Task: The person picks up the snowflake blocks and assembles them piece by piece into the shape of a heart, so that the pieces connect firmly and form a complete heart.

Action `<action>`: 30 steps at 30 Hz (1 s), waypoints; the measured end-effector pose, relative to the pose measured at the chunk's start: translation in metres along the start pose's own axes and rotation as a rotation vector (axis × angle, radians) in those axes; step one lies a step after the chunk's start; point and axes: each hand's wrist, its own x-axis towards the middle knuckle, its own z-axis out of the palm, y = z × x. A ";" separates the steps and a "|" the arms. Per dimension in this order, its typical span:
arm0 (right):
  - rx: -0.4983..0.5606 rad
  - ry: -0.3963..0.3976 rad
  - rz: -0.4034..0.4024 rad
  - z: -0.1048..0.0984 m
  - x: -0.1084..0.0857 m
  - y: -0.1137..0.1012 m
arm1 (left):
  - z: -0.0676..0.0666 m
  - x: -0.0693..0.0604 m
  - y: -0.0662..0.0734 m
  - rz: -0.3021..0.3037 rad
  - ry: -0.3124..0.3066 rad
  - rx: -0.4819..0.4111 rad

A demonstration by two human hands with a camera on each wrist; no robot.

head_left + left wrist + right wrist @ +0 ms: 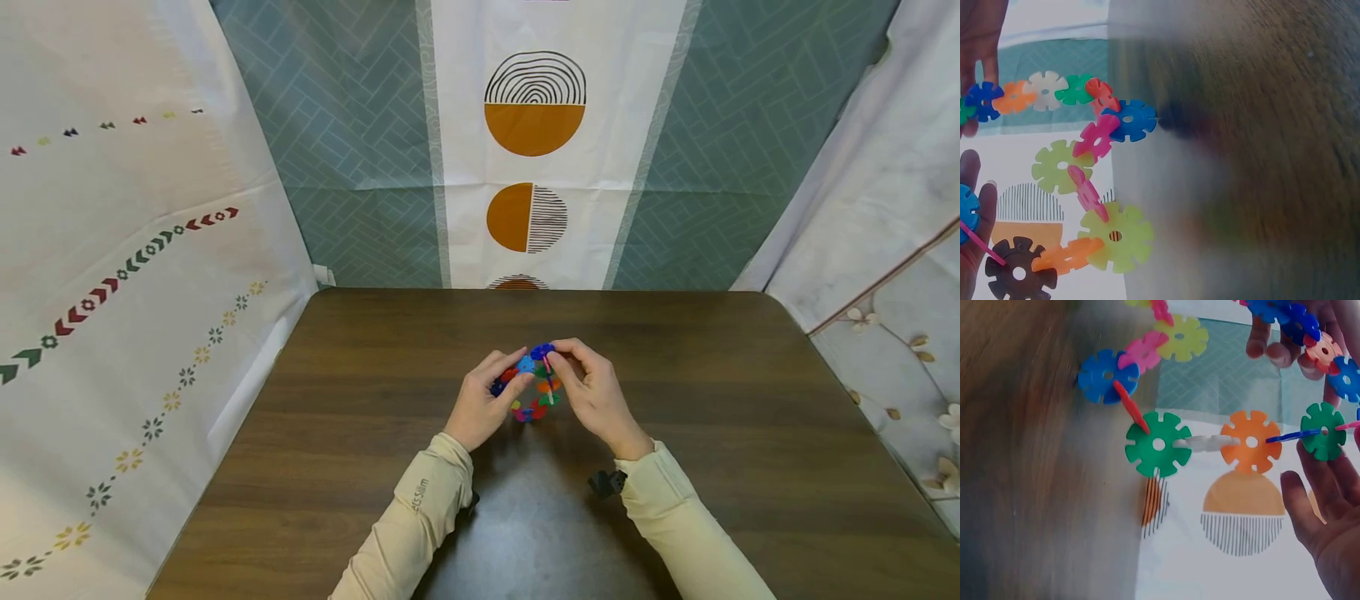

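A ring-shaped chain of colourful notched plastic discs (540,412) hangs between both hands, its lowest blue disc (1140,122) close above the table. My left hand (480,407) pinches the chain's upper left part, near a light blue disc (527,364). At the upper right, my right hand (597,398) holds the chain between thumb and forefinger, beside a dark blue disc (542,351). In the right wrist view, a green disc (1324,446) lies by the right fingertips. The left wrist view shows lime, pink and black discs linked edge into edge. Fingers hide some links.
Under the hands lies a dark brown wooden table (375,350). Its far edge meets a green and white patterned curtain (360,150). White printed cloths hang at the left (135,292) and right. A dark wrist camera (606,483) sits below the right cuff.
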 end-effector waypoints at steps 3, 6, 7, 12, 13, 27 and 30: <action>-0.071 0.005 -0.061 -0.002 0.001 0.000 | -0.001 0.000 0.000 -0.005 0.012 -0.001; -0.124 0.006 -0.129 -0.004 0.003 0.000 | -0.001 0.001 0.001 -0.009 0.009 -0.004; -0.137 0.003 -0.146 -0.004 0.004 0.000 | -0.001 0.001 0.002 -0.011 0.007 -0.005; -0.208 -0.023 -0.199 -0.005 0.006 -0.004 | -0.001 0.002 0.001 -0.010 -0.001 -0.008; -0.224 -0.031 -0.204 -0.005 0.006 -0.005 | -0.001 0.002 0.001 -0.005 -0.003 -0.004; -0.302 -0.088 -0.277 -0.011 0.010 -0.018 | 0.006 0.000 -0.033 0.061 -0.015 0.049; -0.269 -0.072 -0.320 -0.012 0.011 -0.019 | 0.006 0.001 -0.038 0.069 -0.022 0.056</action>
